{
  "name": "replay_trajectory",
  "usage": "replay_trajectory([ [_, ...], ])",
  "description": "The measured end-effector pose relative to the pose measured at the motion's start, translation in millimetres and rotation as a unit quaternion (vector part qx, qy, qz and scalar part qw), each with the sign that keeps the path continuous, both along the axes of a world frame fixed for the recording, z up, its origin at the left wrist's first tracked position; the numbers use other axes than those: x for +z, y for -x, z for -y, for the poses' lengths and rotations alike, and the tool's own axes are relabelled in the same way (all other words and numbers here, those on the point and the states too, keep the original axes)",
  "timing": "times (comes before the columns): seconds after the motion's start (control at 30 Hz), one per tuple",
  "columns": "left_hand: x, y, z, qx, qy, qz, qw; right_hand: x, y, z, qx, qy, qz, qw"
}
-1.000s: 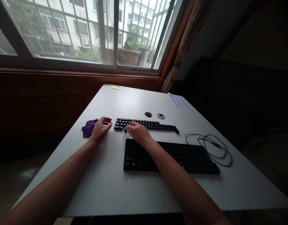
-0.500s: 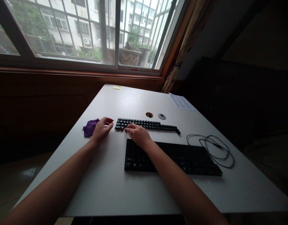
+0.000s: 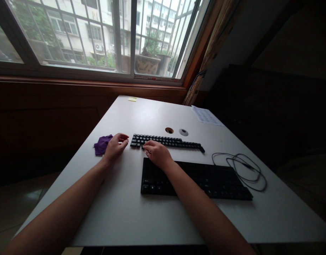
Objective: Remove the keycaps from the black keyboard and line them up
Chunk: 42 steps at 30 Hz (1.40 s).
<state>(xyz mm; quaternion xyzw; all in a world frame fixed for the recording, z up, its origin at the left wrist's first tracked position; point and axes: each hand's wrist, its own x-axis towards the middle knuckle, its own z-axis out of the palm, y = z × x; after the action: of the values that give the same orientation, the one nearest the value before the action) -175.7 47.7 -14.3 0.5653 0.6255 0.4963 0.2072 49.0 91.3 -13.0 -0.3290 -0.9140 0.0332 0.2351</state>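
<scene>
Loose black keycaps (image 3: 165,140) lie in rows on the white table, beyond a black keyboard (image 3: 216,177). My right hand (image 3: 157,154) reaches over the keyboard, its fingertips pinched on a dark keycap (image 3: 143,147) at the near row, left part. A ring shows on one finger. To the left, my left hand (image 3: 117,146) rests on its side with thumb and fingers apart, holding nothing, just short of the keycaps' left end. Behind its wrist lies a crumpled purple cloth (image 3: 101,145). My right forearm hides part of the keyboard; most of its upper area looks bare of keys.
A coiled black cable (image 3: 248,166) lies right of the keyboard. Past the keycaps are a round hole (image 3: 169,130) in the table and a grey cap (image 3: 183,132). Printed sheets (image 3: 207,116) lie at the far right edge, a yellow note (image 3: 132,99) at the far left.
My right hand has shifted very slightly, its fingers still at the near row of keycaps. The left hand, keyboard and cloth stay as they were.
</scene>
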Motion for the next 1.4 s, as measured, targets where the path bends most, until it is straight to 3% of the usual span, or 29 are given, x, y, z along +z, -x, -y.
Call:
replay_trajectory([
  [1.4, 0.2, -3.2, -0.7, -0.004, 0.003, -0.009, 1.000, 3.9, 1.8, 1.7, -0.005, 0.021, 0.043, 0.999],
])
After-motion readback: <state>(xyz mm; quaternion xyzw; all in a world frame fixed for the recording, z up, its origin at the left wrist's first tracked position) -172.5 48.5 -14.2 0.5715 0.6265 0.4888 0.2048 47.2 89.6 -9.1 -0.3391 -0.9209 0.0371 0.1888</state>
